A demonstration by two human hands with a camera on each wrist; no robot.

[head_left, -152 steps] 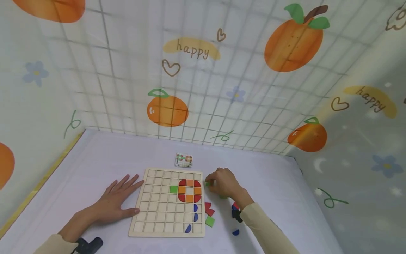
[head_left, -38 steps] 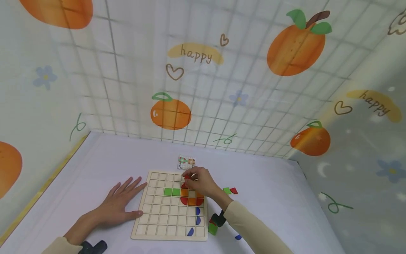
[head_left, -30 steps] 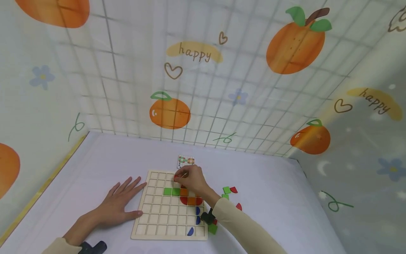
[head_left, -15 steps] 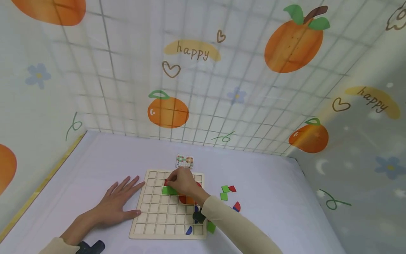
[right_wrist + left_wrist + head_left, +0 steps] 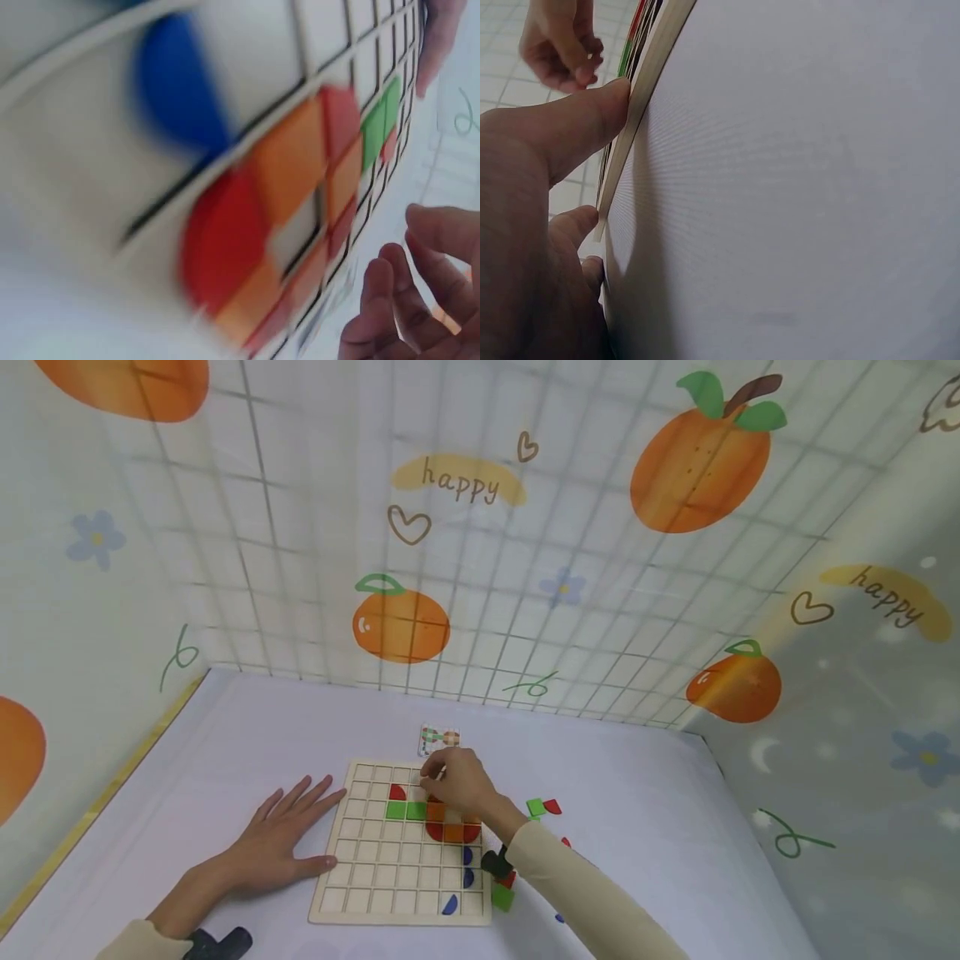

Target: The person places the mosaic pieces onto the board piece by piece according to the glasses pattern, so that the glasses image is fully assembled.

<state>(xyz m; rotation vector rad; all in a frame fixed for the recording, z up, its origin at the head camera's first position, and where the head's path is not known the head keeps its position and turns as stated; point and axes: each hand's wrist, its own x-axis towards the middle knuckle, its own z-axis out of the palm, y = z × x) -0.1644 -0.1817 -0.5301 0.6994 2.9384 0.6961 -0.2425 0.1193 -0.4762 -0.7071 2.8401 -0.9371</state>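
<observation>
Your right hand (image 5: pixel 457 777) is over the far part of the wooden grid board (image 5: pixel 375 877); fingers loosely bent, thumb and fingertips parted, gap between them bare in the right wrist view; red quarter piece (image 5: pixel 397 792) sits in a cell left of your fingertips, near but not touching; it's just far of the left one of two green squares (image 5: pixel 396 810); red-and-orange ring (image 5: pixel 453 832) is right of those, partly hidden under your hand. Your left hand (image 5: pixel 273 847) lies spread, with thumb and a fingertip on the board's left edge, gripping nothing. Three blue half-discs (image 5: pixel 450 905) are on the board's near right part; loose green piece (image 5: pixel 536 807) and red piece (image 5: pixel 552 807) touch or nearly touch, right of the board; pattern card (image 5: pixel 435 737) is just beyond the far edge.
</observation>
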